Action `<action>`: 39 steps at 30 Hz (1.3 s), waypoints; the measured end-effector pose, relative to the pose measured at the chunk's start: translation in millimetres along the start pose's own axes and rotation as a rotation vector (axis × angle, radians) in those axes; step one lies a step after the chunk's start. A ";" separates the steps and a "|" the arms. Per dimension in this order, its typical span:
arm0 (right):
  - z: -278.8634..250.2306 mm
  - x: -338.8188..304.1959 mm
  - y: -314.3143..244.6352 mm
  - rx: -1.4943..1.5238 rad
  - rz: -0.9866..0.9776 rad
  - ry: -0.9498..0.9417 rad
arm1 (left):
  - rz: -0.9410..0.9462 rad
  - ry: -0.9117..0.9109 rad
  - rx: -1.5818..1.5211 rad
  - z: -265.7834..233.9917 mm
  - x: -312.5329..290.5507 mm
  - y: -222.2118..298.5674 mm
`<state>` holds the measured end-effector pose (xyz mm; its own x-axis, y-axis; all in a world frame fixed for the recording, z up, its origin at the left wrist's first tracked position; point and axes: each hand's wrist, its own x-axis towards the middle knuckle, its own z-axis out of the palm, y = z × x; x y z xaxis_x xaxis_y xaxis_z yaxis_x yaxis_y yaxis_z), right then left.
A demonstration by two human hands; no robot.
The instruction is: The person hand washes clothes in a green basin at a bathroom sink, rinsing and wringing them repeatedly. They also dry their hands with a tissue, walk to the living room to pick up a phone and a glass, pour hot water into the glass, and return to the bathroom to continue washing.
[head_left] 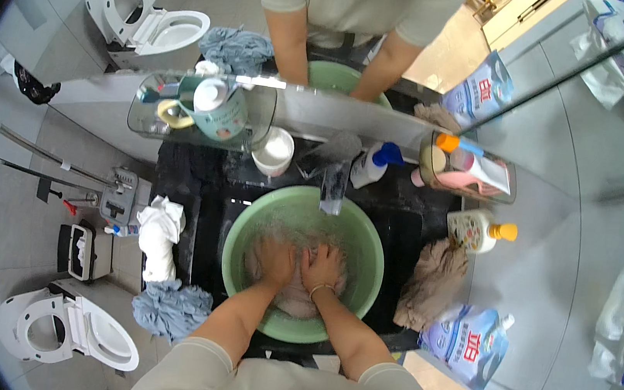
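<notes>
Wet cloth (298, 296) in round basin (246, 226).

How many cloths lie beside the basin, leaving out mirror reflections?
3: a white cloth left of the basin, a blue cloth at its front left, and a brown cloth on its right. Others may be hidden in the basin's water.

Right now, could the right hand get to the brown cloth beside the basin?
Probably yes. The right hand is pressed on laundry in the green basin, and the brown cloth lies just right of the rim on the counter, with nothing standing between them.
</notes>
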<state>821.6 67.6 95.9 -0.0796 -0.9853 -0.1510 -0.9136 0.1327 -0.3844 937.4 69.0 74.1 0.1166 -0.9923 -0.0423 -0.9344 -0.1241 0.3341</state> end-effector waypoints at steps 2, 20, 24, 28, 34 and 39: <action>1.6 7.3 0.3 -0.036 0.012 -0.016 | -0.069 -0.104 -0.001 6.8 7.6 0.4; -26.1 51.0 25.0 -0.022 0.052 -0.796 | 0.060 -0.330 -0.536 -26.2 1.4 -23.3; -85.6 10.2 7.3 0.349 0.061 -0.510 | 0.084 -0.279 -0.507 -45.0 -4.9 -41.1; -157.0 -23.9 -1.9 1.001 0.208 -0.303 | 0.148 -0.558 -0.366 -94.4 -26.7 -48.7; -225.4 -66.3 -63.4 1.737 0.176 -0.366 | 0.260 -0.668 -0.287 -109.1 -42.0 -47.4; -277.5 -94.9 -117.5 1.984 0.175 -0.360 | 0.354 -0.489 -0.824 -64.1 -34.2 -49.6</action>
<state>825.8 115.7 408.2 0.1953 -0.9227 -0.3324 0.7273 0.3636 -0.5821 1001.4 109.1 119.4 -0.4441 -0.8859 -0.1336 -0.3450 0.0315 0.9381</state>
